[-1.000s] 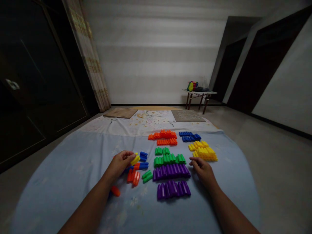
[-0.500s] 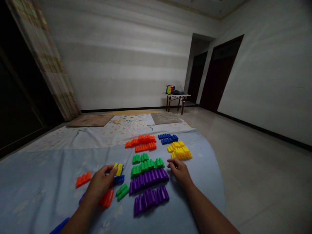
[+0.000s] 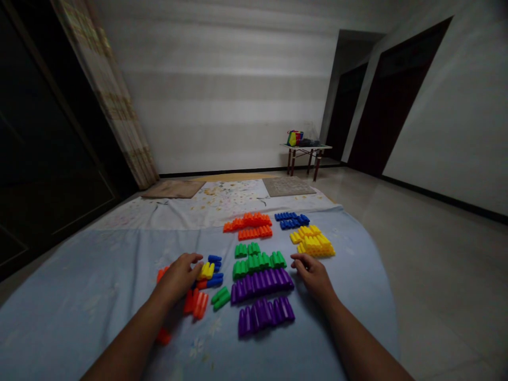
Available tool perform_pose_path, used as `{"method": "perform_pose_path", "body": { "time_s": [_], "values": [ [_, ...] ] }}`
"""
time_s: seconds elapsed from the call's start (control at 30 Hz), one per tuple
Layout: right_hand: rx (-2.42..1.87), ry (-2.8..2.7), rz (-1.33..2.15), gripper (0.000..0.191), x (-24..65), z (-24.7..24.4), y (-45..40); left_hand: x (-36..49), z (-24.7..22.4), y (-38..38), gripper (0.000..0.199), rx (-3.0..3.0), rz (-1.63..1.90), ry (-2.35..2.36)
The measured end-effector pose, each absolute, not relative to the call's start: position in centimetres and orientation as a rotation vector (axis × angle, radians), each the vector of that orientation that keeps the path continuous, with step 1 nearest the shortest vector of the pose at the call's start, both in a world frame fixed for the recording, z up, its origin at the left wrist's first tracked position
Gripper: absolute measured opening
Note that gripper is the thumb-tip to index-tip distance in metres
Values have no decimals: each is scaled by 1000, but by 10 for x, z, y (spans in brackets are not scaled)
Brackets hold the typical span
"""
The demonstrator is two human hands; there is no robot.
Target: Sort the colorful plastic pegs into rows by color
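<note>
My left hand (image 3: 180,275) is over a mixed pile at the left, its fingertips beside some yellow pieces (image 3: 206,271); whether it grips any cannot be made out. Blue pieces (image 3: 215,280), orange-red pieces (image 3: 200,306) and green pieces (image 3: 220,298) lie around it. My right hand (image 3: 311,272) hovers with bent fingers, thumb and forefinger slightly apart, holding nothing, right of the sorted green row (image 3: 260,262) and purple rows (image 3: 262,284). Yellow pieces (image 3: 315,244) are grouped just beyond it.
Farther back on the cloth-covered table (image 3: 357,264) lie orange rows (image 3: 254,232) and dark blue rows (image 3: 292,219). Two mats, one brown (image 3: 174,189) and one grey (image 3: 289,186), rest at the far edge. A small table (image 3: 307,147) with a colourful bag stands beyond.
The view has shifted, so the table contents appear farther right. My left hand's fingertips have come off the yellow pieces somewhat, and more blue pieces show beside them. My right hand keeps its place by the rows.
</note>
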State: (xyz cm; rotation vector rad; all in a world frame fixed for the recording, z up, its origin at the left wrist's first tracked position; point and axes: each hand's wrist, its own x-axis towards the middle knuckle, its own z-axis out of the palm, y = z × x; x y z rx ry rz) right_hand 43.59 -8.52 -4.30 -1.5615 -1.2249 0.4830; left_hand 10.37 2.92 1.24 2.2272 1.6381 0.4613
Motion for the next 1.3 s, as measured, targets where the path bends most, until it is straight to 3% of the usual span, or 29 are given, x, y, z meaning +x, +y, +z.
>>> {"method": "perform_pose_path", "body": {
  "time_s": [0.3,0.57,0.77,1.0,1.3],
  "values": [
    [-1533,-1206,464,27,432,-39,-82,96,11,49,51,2066,387,1418],
    [-1529,-1201,459,25,430,-37,-81,101,14,53,33,1979,173,1282],
    [-1511,-1191,451,24,430,-35,-79,108,23,72,36,2041,196,1223],
    [-1528,-1236,411,24,424,-33,-79,181,51,69,52,1926,454,1227],
    [-1496,-1272,385,23,414,-35,-79,295,72,59,51,2000,574,978]
  ]
}}
